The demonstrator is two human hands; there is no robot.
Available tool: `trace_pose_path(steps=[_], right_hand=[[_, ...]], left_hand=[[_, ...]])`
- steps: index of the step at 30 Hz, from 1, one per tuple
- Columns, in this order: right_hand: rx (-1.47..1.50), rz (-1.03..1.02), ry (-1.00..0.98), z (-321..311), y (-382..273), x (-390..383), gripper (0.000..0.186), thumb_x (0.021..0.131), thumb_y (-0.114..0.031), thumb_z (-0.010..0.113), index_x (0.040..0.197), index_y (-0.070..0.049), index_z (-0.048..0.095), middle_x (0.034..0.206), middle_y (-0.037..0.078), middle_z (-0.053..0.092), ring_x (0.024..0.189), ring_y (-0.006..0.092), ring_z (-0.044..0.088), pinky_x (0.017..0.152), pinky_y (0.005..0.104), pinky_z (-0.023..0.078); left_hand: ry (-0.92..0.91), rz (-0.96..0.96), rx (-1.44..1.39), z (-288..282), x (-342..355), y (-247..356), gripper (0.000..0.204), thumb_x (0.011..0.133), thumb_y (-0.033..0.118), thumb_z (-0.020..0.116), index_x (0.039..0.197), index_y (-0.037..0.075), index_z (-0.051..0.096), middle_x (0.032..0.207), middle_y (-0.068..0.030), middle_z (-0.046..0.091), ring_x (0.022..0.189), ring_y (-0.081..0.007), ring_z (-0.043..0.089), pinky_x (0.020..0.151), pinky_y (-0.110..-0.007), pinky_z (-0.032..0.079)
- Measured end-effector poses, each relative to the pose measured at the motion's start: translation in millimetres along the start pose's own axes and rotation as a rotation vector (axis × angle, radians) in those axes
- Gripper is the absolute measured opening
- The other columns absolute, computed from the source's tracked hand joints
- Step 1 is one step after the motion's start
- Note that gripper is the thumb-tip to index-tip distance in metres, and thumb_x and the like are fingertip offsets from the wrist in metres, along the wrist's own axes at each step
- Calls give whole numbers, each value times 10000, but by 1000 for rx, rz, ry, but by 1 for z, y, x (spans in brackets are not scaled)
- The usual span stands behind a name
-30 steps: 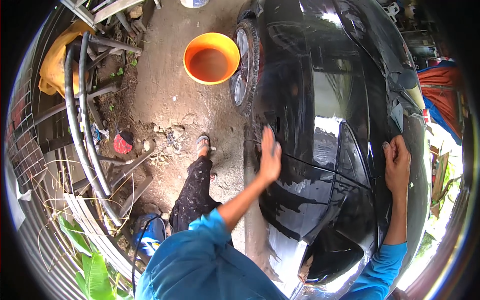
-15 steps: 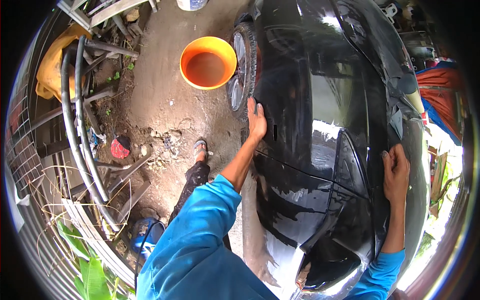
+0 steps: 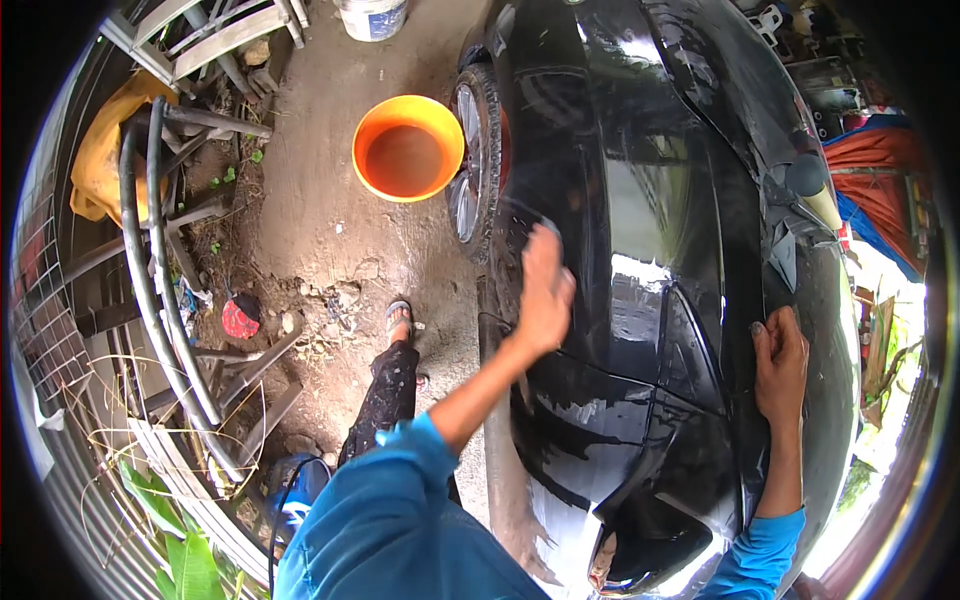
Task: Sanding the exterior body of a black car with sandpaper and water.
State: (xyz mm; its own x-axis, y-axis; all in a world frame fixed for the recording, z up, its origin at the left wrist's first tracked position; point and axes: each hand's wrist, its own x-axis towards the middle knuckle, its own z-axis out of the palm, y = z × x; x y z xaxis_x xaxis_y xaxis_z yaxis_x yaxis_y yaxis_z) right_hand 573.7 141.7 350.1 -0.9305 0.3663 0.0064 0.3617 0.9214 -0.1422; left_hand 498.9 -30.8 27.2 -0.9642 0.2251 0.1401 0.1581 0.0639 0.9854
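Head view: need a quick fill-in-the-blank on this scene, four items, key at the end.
1. The hand farther from the orange bucket is the person's own ____ hand.
2. The car beside the person is mainly ____ in colour.
3. Both of the person's sleeves are ____ in colour.
4. Of the car's parts, the one nearest the bucket is a ____.

Missing words: right; black; blue; wheel.

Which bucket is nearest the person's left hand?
The orange bucket, right beside the wheel; the white bucket stands farther away, at the picture's top edge.
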Motion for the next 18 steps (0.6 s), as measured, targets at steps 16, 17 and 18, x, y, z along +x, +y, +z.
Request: trace_pose_path(steps=[16, 17, 18], right_hand=[[58, -32, 10, -11, -14, -2, 244, 888, -174, 700, 834, -52, 495, 765, 140, 570, 720, 393, 596, 617, 494, 429], [79, -66, 0, -11, -20, 1, 243, 891, -173, 698, 835, -48, 497, 766, 142, 576, 722, 395, 599, 619, 493, 431], [98, -101, -8, -11, -26, 1, 243, 893, -173, 695, 837, -44, 498, 768, 145, 582, 723, 396, 601, 620, 493, 433]], left_hand=[[-37, 150, 79, -26, 122, 36, 647, 1060, 252, 421, 1603, -30, 208, 1686, -244, 148, 1578, -367, 105, 1275, -461, 51], [-3, 104, 138, -36, 160, 31, 628, 1082, 281, 389, 1609, -8, 207, 1692, -217, 151, 1579, -343, 109, 1277, -456, 54], [33, 59, 194, -47, 183, 30, 610, 1104, 309, 357, 1615, 14, 207, 1698, -190, 153, 1581, -320, 114, 1280, -452, 58]])
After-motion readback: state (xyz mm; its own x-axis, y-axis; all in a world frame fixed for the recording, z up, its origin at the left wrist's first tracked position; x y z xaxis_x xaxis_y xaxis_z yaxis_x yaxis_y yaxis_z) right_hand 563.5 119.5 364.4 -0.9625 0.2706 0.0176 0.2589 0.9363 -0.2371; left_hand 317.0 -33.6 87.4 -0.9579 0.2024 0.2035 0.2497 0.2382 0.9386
